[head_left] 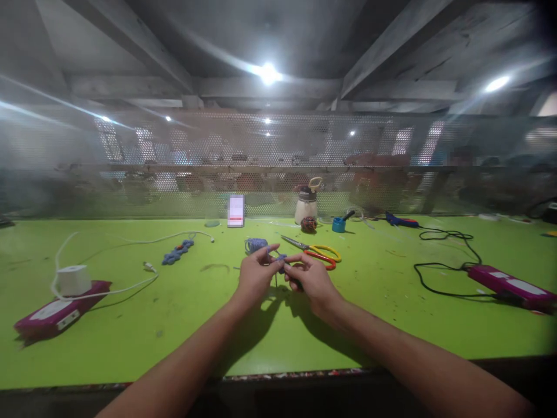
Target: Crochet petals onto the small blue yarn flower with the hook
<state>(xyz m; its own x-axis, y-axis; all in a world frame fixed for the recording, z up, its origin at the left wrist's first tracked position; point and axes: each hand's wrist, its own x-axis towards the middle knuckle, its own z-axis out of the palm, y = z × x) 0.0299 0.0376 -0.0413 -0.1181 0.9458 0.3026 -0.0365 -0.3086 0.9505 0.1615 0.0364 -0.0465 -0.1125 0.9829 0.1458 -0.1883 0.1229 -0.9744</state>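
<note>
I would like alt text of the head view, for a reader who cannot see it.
A person's left hand and right hand hold a small blue piece above a bright green table. Near them lie a blue spool and scissors with red and yellow handles; magenta power strips sit at both sides.

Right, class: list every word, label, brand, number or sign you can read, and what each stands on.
No text can be read.
Phone: screen too blurred to read.
Left power strip: white label, no readable print.
Right power strip: white label, no readable print.
</note>
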